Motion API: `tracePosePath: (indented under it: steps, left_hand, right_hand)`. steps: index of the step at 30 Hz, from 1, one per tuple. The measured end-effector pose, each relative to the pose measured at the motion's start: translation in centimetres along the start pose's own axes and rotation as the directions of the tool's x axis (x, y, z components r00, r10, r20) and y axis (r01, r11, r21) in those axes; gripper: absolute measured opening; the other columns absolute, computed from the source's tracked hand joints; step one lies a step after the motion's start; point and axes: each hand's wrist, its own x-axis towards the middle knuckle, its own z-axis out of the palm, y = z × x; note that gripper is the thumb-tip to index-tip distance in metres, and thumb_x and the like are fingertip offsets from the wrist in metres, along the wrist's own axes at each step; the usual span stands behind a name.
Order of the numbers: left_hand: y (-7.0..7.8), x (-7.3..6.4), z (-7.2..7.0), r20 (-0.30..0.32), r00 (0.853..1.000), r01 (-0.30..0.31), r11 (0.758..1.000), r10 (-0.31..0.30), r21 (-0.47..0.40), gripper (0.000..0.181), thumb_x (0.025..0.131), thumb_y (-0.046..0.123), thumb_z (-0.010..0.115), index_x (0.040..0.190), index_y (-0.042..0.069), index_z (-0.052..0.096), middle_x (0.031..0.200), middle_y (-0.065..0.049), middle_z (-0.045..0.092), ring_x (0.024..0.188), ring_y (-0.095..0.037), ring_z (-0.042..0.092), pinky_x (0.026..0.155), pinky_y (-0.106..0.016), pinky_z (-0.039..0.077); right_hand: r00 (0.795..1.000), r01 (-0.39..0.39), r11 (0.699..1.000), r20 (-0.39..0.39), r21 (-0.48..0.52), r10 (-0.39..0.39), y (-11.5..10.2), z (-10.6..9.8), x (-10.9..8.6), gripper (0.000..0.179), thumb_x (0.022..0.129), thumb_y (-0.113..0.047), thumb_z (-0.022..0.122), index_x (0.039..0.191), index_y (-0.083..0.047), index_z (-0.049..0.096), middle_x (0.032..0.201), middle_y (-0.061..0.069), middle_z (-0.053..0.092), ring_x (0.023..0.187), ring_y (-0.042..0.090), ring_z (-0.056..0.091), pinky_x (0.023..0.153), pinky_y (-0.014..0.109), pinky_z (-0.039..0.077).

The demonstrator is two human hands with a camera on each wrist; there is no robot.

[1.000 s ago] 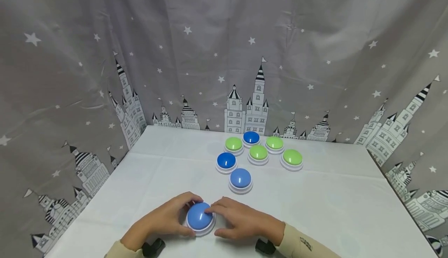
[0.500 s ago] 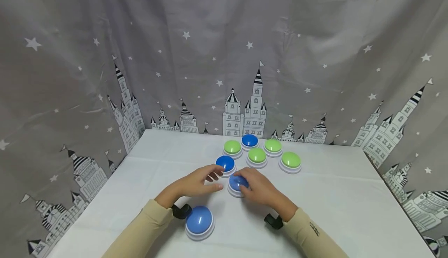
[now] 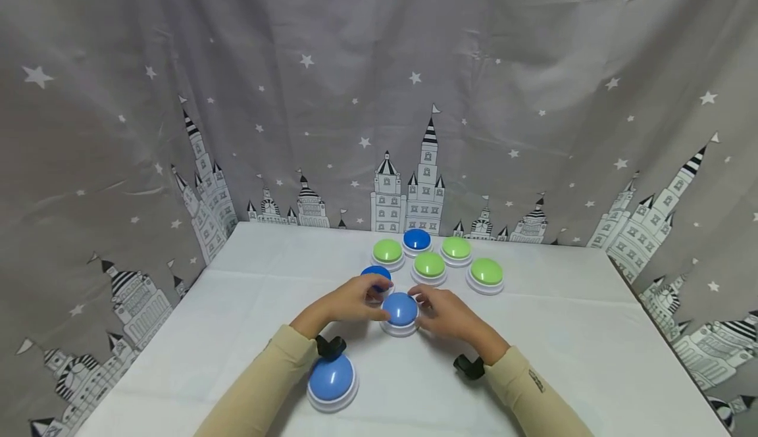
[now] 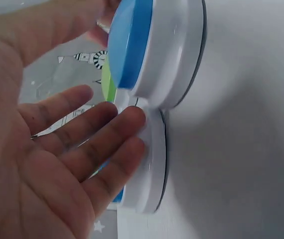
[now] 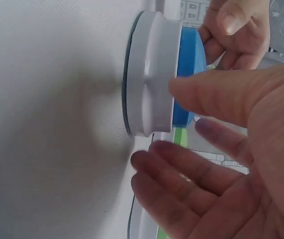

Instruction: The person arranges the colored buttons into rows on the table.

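Note:
A light blue push button [image 3: 400, 308] with a white base sits on the white table between my two hands. My left hand [image 3: 355, 299] is at its left side, fingers relaxed and spread. In the left wrist view its fingertips lie against or just before the white base of a darker blue button [image 4: 154, 159]; I cannot tell if they touch. My right hand [image 3: 447, 315] is on the right side, its thumb [image 5: 207, 94] across the dome's edge in the right wrist view and its other fingers loosely extended. Another light blue push button [image 3: 331, 378] stands nearer, beside the left sleeve.
Behind the hands stand several green push buttons, among them one in the middle [image 3: 429, 264] and one at the right [image 3: 486, 272]. A dark blue button [image 3: 417, 239] is at the back. A grey curtain [image 3: 331, 95] with castles and stars hangs behind the table.
Both hands have moved forward from the near light blue button to the farther one. The right hand, earlier over that button's top, is now at its right side; the left has come closer.

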Motion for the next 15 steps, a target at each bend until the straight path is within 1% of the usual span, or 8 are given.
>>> tracePosePath:
  steps: [2, 5, 10, 15]
  left_hand:
    - [0.13, 0.16, 0.26, 0.018, 1.000, 0.022, 0.999, -0.022, 0.025, 0.070, 0.080, 0.030, 0.084, 0.137, 0.006, 0.052, 0.134, -0.007, 0.057, 0.116, -0.021, 0.059, 0.097, -0.034, 0.050]
    - [0.42, 0.42, 0.52, 0.036, 0.999, 0.035, 0.997, -0.037, 0.069, 0.070, 0.077, 0.027, 0.086, 0.137, 0.009, 0.054, 0.134, -0.004, 0.058, 0.119, -0.019, 0.058, 0.098, -0.031, 0.048]
    - [0.79, 0.74, 0.80, 0.035, 0.999, 0.023, 0.992, -0.028, 0.125, 0.068, 0.074, 0.023, 0.089, 0.133, 0.011, 0.058, 0.130, 0.000, 0.060, 0.116, -0.014, 0.058, 0.099, -0.028, 0.047]
    - [0.96, 0.86, 0.92, 0.027, 0.999, 0.020, 0.991, -0.024, 0.136, 0.064, 0.074, 0.022, 0.089, 0.130, 0.013, 0.061, 0.125, 0.003, 0.062, 0.110, -0.012, 0.058, 0.099, -0.029, 0.048]
  right_hand:
    - [1.000, 0.017, 0.999, 0.011, 0.029, -0.017, 0.10, 0.12, 0.06, 0.050, 0.085, -0.015, 0.078, 0.130, -0.007, 0.057, 0.124, 0.008, 0.064, 0.113, 0.026, 0.062, 0.096, 0.043, 0.050]
    - [0.999, 0.031, 0.998, 0.011, 0.046, -0.032, 0.19, 0.31, 0.15, 0.052, 0.082, -0.016, 0.081, 0.128, -0.007, 0.058, 0.123, 0.006, 0.064, 0.109, 0.023, 0.062, 0.094, 0.041, 0.051]
    - [1.000, 0.028, 0.999, -0.006, 0.035, -0.027, 0.35, 0.58, 0.19, 0.050, 0.081, -0.011, 0.081, 0.126, -0.007, 0.059, 0.119, 0.004, 0.065, 0.103, 0.018, 0.063, 0.089, 0.036, 0.053]
    - [1.000, 0.023, 0.999, -0.015, 0.029, -0.023, 0.43, 0.61, 0.14, 0.049, 0.081, -0.010, 0.080, 0.125, -0.007, 0.059, 0.118, 0.003, 0.065, 0.101, 0.017, 0.063, 0.087, 0.033, 0.053]
